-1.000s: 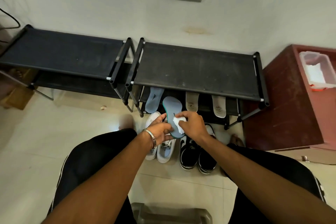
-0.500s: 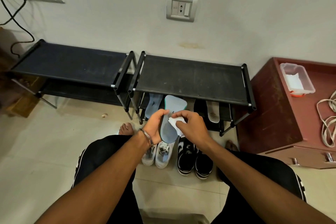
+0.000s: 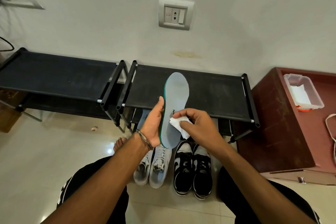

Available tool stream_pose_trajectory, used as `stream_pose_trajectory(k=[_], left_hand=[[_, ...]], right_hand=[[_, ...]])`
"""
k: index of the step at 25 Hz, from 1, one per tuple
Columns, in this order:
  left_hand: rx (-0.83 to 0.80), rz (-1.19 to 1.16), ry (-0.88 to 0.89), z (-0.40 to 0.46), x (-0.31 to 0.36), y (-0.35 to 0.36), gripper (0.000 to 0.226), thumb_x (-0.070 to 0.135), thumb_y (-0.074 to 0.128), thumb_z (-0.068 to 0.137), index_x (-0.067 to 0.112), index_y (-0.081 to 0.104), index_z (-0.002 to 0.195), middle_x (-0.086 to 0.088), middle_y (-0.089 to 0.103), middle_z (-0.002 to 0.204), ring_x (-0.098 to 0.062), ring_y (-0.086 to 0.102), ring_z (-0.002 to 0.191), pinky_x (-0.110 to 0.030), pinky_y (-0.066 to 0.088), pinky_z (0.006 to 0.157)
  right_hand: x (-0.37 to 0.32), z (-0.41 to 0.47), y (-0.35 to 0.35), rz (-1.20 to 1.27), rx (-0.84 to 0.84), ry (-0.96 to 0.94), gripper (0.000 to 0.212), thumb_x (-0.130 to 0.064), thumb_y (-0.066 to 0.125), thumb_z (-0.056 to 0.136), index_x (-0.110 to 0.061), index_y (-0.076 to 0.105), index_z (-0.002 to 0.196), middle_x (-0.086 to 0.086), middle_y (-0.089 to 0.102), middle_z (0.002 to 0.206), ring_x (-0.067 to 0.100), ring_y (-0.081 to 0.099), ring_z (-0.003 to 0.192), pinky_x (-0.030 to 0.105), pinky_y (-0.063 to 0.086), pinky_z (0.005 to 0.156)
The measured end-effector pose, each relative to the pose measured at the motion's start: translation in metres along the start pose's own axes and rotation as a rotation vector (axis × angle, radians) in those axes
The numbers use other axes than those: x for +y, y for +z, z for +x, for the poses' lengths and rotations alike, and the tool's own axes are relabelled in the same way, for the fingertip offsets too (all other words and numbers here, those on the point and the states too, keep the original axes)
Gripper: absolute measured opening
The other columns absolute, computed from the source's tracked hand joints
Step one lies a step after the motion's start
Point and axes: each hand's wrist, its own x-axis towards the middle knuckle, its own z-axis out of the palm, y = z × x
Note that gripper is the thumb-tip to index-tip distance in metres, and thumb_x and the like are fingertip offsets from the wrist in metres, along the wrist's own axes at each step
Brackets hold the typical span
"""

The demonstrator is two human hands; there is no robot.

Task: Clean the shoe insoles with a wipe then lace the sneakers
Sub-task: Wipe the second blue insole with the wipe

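Observation:
A grey insole (image 3: 176,96) with a green edge stands upright in front of me, toe end up. My left hand (image 3: 154,124) grips it along its left side near the heel. My right hand (image 3: 197,126) pinches a white wipe (image 3: 179,125) against the insole's lower half. On the floor below stand a pair of white sneakers (image 3: 152,166) and a pair of black-and-white sneakers (image 3: 192,167). Another insole (image 3: 143,117) leans under the rack, mostly hidden by my left hand.
Two black shoe racks (image 3: 209,94) stand against the wall. A red-brown cabinet (image 3: 280,123) at the right holds a clear box of wipes (image 3: 302,92) and white laces (image 3: 330,123). My bare foot (image 3: 119,143) rests on the tiled floor.
Both hands have lifted the insole higher, from in front of the lower shelf up over the rack's top. The wipe stays against its lower half.

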Motion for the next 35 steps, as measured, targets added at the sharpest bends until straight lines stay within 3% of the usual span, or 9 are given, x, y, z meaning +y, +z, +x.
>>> stream_pose_trajectory(k=[4,8,12,16,23,25,28,32,35], left_hand=[[0.092,0.056,-0.006,0.041,0.016,-0.006,0.049,0.055,0.038,0.098,0.019,0.065,0.118,-0.008,0.072,0.097,-0.022,0.069,0.081,-0.034,0.058,0.071],[0.166,0.086,-0.019,0.076,0.023,-0.014,0.043,0.051,0.039,0.099,0.021,0.063,0.118,-0.008,0.071,0.095,-0.021,0.069,0.075,-0.031,0.056,0.063],[0.177,0.082,-0.082,0.101,0.024,-0.029,0.049,0.054,0.041,0.097,0.020,0.061,0.125,-0.010,0.069,0.095,-0.022,0.066,0.078,-0.039,0.055,0.073],[0.126,0.099,-0.148,0.104,0.024,-0.026,0.041,0.036,0.046,0.094,0.011,0.057,0.124,-0.015,0.065,0.095,-0.026,0.063,0.078,-0.040,0.055,0.070],[-0.060,0.075,-0.263,0.102,0.038,-0.018,0.055,0.046,0.038,0.097,0.011,0.050,0.137,-0.021,0.065,0.101,-0.028,0.062,0.073,-0.034,0.056,0.063],[-0.109,0.013,-0.254,0.106,0.037,-0.012,0.060,0.052,0.035,0.098,0.011,0.051,0.139,-0.019,0.063,0.109,-0.029,0.062,0.087,-0.041,0.057,0.079],[-0.106,-0.159,-0.195,0.113,0.040,-0.011,0.063,0.056,0.037,0.097,0.012,0.053,0.139,-0.012,0.059,0.127,-0.026,0.056,0.113,-0.042,0.036,0.110],[-0.044,-0.202,-0.128,0.118,0.049,-0.024,0.058,0.051,0.037,0.098,0.012,0.058,0.135,-0.010,0.064,0.120,-0.022,0.061,0.104,-0.035,0.046,0.099],[-0.032,-0.159,-0.109,0.119,0.048,-0.026,0.057,0.049,0.038,0.097,0.013,0.053,0.139,-0.007,0.063,0.119,-0.020,0.061,0.098,-0.033,0.049,0.092]], right_hand=[[0.009,0.040,-0.009,0.128,0.063,0.014,0.040,0.008,0.056,0.085,-0.019,0.072,0.110,-0.008,0.074,0.103,0.009,0.068,0.097,0.028,0.058,0.083],[0.022,0.075,-0.016,0.265,0.179,0.102,0.044,0.007,0.055,0.087,-0.020,0.062,0.121,-0.004,0.075,0.096,0.014,0.071,0.088,0.031,0.060,0.071],[0.034,0.105,-0.022,0.369,0.250,0.164,0.029,0.004,0.059,0.090,-0.019,0.065,0.107,-0.004,0.076,0.093,0.015,0.073,0.081,0.026,0.059,0.064],[0.038,0.122,-0.023,0.357,0.259,0.145,0.025,-0.003,0.067,0.090,-0.025,0.068,0.101,-0.013,0.075,0.092,0.007,0.071,0.086,0.021,0.057,0.065],[0.047,0.128,-0.037,-0.005,0.503,-0.164,0.022,-0.007,0.068,0.090,-0.026,0.073,0.099,-0.012,0.072,0.096,0.012,0.068,0.095,0.034,0.058,0.081],[0.055,0.129,-0.031,-0.145,0.461,-0.234,0.022,-0.007,0.071,0.088,-0.026,0.074,0.100,-0.014,0.069,0.103,0.012,0.066,0.099,0.038,0.059,0.080],[0.059,0.125,-0.011,-0.359,0.322,-0.345,0.021,-0.013,0.074,0.086,-0.021,0.076,0.105,-0.011,0.066,0.108,0.010,0.061,0.103,0.038,0.058,0.082],[0.055,0.119,-0.001,-0.499,0.170,-0.450,0.028,-0.022,0.066,0.091,-0.014,0.070,0.119,-0.005,0.063,0.118,0.009,0.056,0.108,0.021,0.048,0.095],[0.059,0.120,-0.004,-0.537,0.202,-0.483,0.025,-0.020,0.069,0.090,-0.013,0.072,0.113,-0.001,0.065,0.115,0.012,0.058,0.106,0.018,0.046,0.095]])
